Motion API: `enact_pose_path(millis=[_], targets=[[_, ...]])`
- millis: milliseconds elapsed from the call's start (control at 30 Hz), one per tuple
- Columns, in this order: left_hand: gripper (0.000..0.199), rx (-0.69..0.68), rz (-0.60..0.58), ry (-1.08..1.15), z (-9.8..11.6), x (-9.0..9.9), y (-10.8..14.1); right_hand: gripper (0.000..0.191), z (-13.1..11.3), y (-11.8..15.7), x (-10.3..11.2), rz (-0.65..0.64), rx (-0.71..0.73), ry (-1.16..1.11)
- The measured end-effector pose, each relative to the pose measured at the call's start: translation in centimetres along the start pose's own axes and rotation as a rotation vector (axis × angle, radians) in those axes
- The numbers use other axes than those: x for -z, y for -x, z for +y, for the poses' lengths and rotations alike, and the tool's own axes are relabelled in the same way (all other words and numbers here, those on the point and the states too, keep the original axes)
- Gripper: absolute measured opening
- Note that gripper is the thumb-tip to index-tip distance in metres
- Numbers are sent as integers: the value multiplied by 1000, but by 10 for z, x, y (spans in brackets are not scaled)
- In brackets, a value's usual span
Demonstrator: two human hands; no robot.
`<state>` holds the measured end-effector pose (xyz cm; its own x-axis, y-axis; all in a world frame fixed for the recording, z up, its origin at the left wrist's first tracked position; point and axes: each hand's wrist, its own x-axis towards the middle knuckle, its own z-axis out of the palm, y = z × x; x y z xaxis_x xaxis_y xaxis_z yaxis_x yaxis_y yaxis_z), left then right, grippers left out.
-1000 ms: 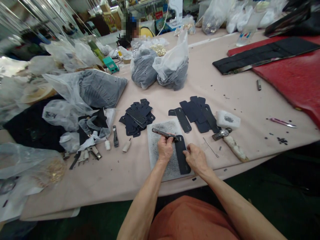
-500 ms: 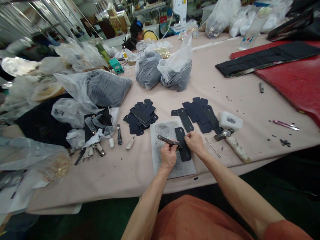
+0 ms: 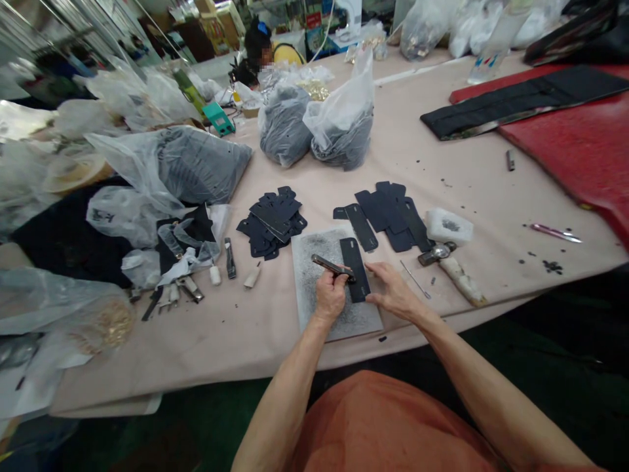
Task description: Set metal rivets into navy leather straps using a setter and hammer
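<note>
My left hand (image 3: 331, 295) is closed around a dark metal hole punch (image 3: 327, 263), held slantwise over a grey-white board (image 3: 309, 295) covered with dark marks. On the board lies a long dark navy strip (image 3: 354, 262) with a small slot near each end. The punch's lower end is over the strip's left part; whether it touches cannot be told. My right hand (image 3: 397, 294) is open at the strip's right edge, thumb and forefinger apart, the thumb close to its lower corner.
Piles of cut dark pieces lie left (image 3: 275, 223) and right (image 3: 393, 213) behind the board. To the right are a hammer (image 3: 455, 272), a white block (image 3: 449, 226), a thin metal rod (image 3: 415, 278) and a pink pen-like tool (image 3: 555, 231). Filled plastic bags (image 3: 344, 141) stand farther back.
My right hand has gone from pinched fingers near the strip's middle right edge to spread fingers along that edge. The left hand keeps the punch, tilted slightly differently. The whole view has shifted a little.
</note>
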<state>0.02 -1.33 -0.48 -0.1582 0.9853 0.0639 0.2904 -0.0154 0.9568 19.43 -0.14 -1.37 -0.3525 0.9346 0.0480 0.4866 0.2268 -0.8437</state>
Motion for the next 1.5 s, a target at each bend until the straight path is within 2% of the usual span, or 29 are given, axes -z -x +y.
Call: enact_pose_path(millis=[100, 333, 467, 600, 667, 800, 900, 1200, 1500], targets=[[16, -5, 1, 5, -1, 1, -2, 56, 6, 12, -4, 57, 110, 158], [17, -43, -37, 5, 1, 4, -6, 43, 1, -4, -23, 114, 28, 339], [16, -59, -53, -3, 1, 4, -1, 47, 3, -2, -21, 98, 52, 306], [16, -39, -33, 1, -2, 2, -1, 66, 9, 8, -14, -14, 165, 271], [16, -26, -33, -10, -2, 0, -5, 68, 7, 8, -14, -26, 159, 291], [17, -36, -40, -60, 1, 0, -18, 63, 1, -3, -22, 44, 67, 333], [16, -36, -58, -43, 1, 2, -23, 66, 3, -12, -25, 64, 48, 301], [16, -34, -91, 31, -1, 4, -8, 65, 6, -13, -31, 161, -3, 189], [16, -66, -71, -55, 1, 3, -9, 62, 6, -13, -33, 193, -6, 143]])
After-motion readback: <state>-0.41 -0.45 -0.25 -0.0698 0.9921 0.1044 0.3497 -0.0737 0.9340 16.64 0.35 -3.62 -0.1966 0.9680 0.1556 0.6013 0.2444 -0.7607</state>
